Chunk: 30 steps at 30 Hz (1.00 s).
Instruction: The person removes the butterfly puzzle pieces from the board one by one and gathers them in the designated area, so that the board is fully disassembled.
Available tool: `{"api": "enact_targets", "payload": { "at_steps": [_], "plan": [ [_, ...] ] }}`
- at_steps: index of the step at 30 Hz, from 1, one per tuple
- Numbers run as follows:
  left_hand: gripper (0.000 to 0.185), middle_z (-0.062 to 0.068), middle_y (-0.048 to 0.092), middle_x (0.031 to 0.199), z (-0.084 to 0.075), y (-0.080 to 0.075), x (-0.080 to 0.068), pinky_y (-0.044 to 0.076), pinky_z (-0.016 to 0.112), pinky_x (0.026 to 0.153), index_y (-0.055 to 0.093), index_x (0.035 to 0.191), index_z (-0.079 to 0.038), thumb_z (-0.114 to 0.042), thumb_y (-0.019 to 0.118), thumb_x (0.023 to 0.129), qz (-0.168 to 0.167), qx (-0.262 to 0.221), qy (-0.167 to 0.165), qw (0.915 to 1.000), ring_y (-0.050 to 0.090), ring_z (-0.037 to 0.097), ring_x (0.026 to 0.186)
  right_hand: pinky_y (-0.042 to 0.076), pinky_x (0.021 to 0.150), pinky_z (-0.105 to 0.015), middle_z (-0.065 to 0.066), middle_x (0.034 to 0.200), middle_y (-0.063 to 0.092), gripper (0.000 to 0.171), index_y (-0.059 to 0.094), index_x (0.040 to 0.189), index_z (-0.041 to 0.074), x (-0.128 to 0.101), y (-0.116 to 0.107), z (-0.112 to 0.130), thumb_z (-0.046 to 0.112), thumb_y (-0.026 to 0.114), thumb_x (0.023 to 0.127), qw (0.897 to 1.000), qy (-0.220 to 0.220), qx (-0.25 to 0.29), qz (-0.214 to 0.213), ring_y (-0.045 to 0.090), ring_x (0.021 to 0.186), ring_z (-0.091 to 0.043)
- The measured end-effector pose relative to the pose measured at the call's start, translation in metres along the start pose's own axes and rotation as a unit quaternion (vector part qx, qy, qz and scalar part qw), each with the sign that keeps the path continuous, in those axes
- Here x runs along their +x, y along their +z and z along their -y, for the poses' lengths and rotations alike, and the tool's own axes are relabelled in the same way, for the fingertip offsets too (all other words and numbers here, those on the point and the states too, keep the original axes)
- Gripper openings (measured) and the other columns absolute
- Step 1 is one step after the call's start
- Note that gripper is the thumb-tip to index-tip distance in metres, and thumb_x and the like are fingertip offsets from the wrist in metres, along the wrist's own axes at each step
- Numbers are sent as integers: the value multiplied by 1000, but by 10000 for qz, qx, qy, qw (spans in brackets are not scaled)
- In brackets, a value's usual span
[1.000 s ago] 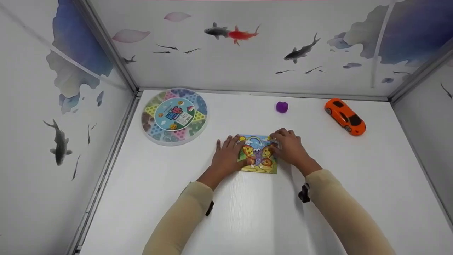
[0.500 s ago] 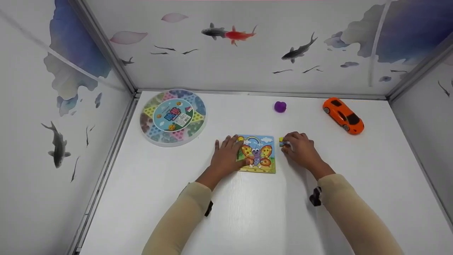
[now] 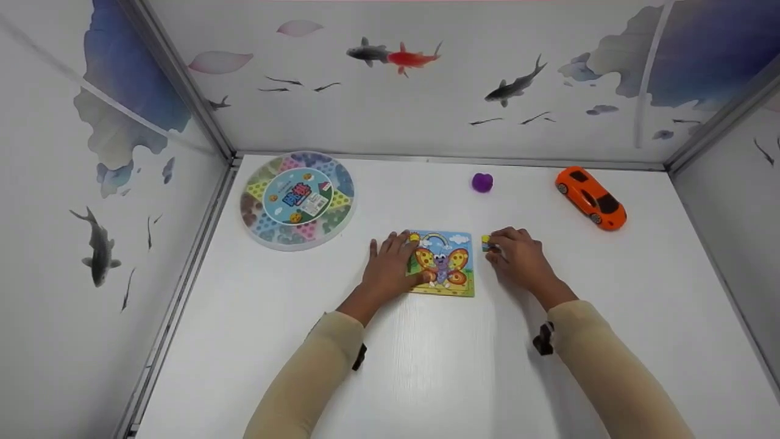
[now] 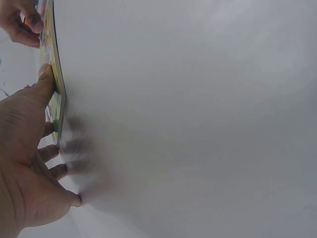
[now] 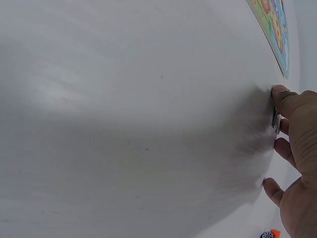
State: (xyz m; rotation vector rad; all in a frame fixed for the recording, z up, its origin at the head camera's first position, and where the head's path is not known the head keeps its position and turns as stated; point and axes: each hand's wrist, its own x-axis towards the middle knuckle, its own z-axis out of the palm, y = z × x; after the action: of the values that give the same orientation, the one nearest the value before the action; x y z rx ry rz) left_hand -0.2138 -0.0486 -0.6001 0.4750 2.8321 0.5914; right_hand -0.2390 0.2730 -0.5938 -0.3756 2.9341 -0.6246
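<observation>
Left hand (image 3: 388, 266) was spread on the puzzle (image 3: 448, 262); clear of its right edge, a piece (image 3: 485, 243) was pinched by the right hand (image 3: 518, 258).

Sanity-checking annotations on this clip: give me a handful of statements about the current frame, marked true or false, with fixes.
1. The left hand rests on the left side of the butterfly puzzle. True.
2. The right hand grips the puzzle's right edge. False: it is apart from the puzzle, pinching a small piece.
3. In the head view, the round box is left of the puzzle. True.
4. The purple object lies on top of the puzzle. False: it lies on the white table, beyond the puzzle and apart from it.
5. The toy car is orange. True.
</observation>
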Motion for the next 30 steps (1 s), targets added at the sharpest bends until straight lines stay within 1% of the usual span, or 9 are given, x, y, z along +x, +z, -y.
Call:
{"api": "enact_targets", "payload": {
  "at_steps": [7, 10, 14, 17, 20, 25, 28, 30],
  "plan": [
    [87, 4, 26, 185, 2, 2, 3, 13, 68, 138, 41, 172, -21, -65, 69, 102, 39, 99, -67, 9999, 20, 33, 173, 45, 115, -74, -15, 152, 63, 38, 73, 143, 8, 1, 0, 0, 24, 74, 108, 10000, -65, -18, -22, 56, 138, -42],
    [86, 4, 27, 185, 3, 3, 3, 13, 68, 138, 42, 171, -22, -64, 70, 102, 18, 73, -73, 9999, 21, 33, 173, 42, 118, -75, -16, 159, 57, 37, 72, 143, 11, 0, 0, 2, 24, 75, 108, 10000, -24, 78, -57, 54, 142, -44],
    [88, 5, 27, 185, 4, 2, 1, 13, 69, 138, 41, 171, -20, -66, 69, 102, 22, 25, -76, 10000, 21, 34, 173, 38, 120, -76, -16, 165, 51, 40, 70, 145, 13, 0, 2, 9, 25, 75, 108, 9997, 83, 222, -79, 48, 149, -46],
    [89, 6, 27, 184, 3, 1, 0, 13, 69, 138, 41, 172, -20, -67, 68, 102, 24, 5, -71, 10000, 21, 35, 173, 37, 120, -77, -15, 163, 52, 45, 69, 148, 12, 3, 5, 19, 28, 76, 107, 9997, 80, 222, -73, 46, 149, -45],
    [89, 6, 27, 185, 3, 1, 0, 13, 68, 138, 40, 172, -20, -67, 68, 102, 47, 14, -86, 10000, 20, 34, 173, 37, 119, -78, -15, 160, 55, 46, 69, 148, 12, 6, 10, 31, 31, 77, 106, 9999, -48, 137, -88, 47, 148, -44],
    [87, 5, 27, 184, 2, 1, 1, 15, 69, 137, 42, 171, -21, -67, 68, 102, 24, 139, -59, 9999, 22, 33, 173, 39, 115, -78, -15, 154, 57, 44, 72, 143, 12, 12, 19, 49, 33, 78, 105, 9992, -368, -3, -168, 49, 143, -44],
    [87, 5, 28, 184, 2, 1, 2, 17, 69, 137, 43, 171, -21, -67, 69, 102, 10, 212, -30, 9998, 23, 33, 172, 39, 114, -76, -15, 152, 57, 42, 73, 141, 13, 14, 24, 58, 32, 78, 105, 9990, -413, 21, -178, 49, 141, -43],
    [87, 4, 28, 184, 2, 2, 3, 17, 69, 137, 43, 171, -21, -68, 69, 102, 17, 245, -30, 9997, 23, 33, 172, 38, 115, -76, -14, 151, 57, 40, 73, 141, 14, 16, 26, 62, 32, 78, 105, 9991, -387, 26, -168, 49, 140, -42]
  ]
}}
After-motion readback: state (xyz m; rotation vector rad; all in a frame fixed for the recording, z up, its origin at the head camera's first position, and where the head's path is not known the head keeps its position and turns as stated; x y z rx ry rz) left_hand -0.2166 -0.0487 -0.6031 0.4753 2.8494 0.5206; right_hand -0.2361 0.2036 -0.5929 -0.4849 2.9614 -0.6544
